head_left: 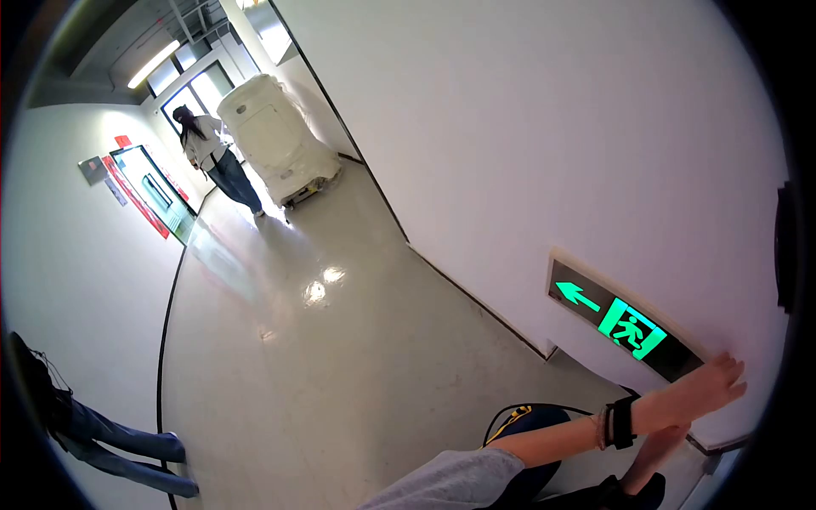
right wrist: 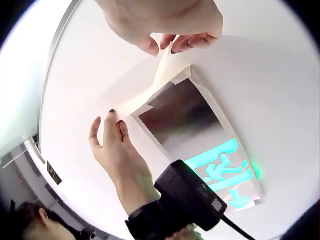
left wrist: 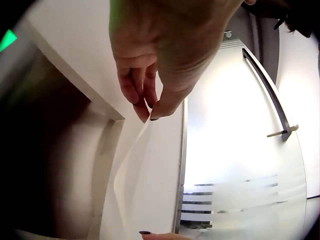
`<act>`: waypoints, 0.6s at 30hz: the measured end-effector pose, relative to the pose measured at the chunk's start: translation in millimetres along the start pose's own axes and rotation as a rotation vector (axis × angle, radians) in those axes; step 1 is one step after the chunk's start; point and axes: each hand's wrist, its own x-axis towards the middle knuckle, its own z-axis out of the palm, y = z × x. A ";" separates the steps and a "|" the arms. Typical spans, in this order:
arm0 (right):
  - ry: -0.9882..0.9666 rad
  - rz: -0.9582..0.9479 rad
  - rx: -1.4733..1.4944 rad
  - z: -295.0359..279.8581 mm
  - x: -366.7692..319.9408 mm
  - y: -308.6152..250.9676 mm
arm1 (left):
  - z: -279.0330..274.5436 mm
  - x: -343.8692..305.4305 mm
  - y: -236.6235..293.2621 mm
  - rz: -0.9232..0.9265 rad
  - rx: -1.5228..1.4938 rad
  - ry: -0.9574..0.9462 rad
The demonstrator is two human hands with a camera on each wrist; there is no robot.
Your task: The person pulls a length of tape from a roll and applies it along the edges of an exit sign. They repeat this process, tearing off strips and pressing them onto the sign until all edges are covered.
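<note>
An exit sign (head_left: 608, 314) with a green arrow and running figure is on the white wall, with pale tape (right wrist: 210, 95) along its edges. A strip of pale tape (right wrist: 159, 75) stretches between both hands at the sign's end. My left hand (left wrist: 160, 65) pinches one end of this strip (left wrist: 120, 175) between thumb and fingers. At the other end, my right hand (right wrist: 170, 25) pinches the strip between thumb and fingers. In the head view the left hand (head_left: 688, 398) overlaps the sign's end and hides most of the right hand; the right forearm (head_left: 659, 455) shows below.
A person (head_left: 208, 153) stands down the corridor beside a large wrapped white machine (head_left: 276, 136). Another person's legs (head_left: 127, 442) show at lower left. A frosted glass door (left wrist: 240, 130) with a dark handle (left wrist: 267, 92) is near the left hand.
</note>
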 end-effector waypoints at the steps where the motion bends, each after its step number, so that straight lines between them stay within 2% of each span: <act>1: 0.048 0.009 0.110 3.4 -2.5 -2.6 | -2.8 0.0 4.8 0.078 0.063 0.049; 2: 0.059 0.013 0.071 1.2 -0.9 -5.1 | -0.6 -0.9 7.2 0.076 0.059 0.046; 4: 0.047 -0.018 -0.209 -2.5 -0.3 -7.4 | 3.9 -2.8 12.4 0.114 -0.075 0.036; 8: 0.041 -0.096 -1.100 -13.9 -3.3 -19.0 | -8.1 -1.2 20.5 0.118 -0.040 0.126; 10: 0.071 -0.135 -1.352 -13.2 -6.9 -23.7 | -48.1 8.2 28.0 -0.441 -0.769 -0.139; 11: 0.073 -0.134 -1.353 -19.5 -5.7 -21.3 | -42.9 5.7 26.4 -0.441 -0.771 -0.140; 13: 0.035 -0.387 -1.127 -28.9 -3.4 -16.0 | -22.9 -1.0 19.1 -0.085 -0.237 0.044; 14: 0.036 -0.388 -1.129 -27.8 -3.5 -16.6 | -14.1 -2.8 15.9 -0.084 -0.239 0.045; 16: 0.033 -0.118 -0.416 -12.5 -7.1 -21.9 | -6.4 -4.4 12.3 -0.495 -0.744 -0.058; 17: 0.035 -0.119 -0.419 -14.5 -6.6 -20.4 | -3.2 -6.9 9.7 -0.495 -0.747 -0.058; 18: 0.030 -0.135 -0.567 -19.8 -4.4 -16.7 | -2.9 -8.6 7.0 -0.431 -0.665 -0.080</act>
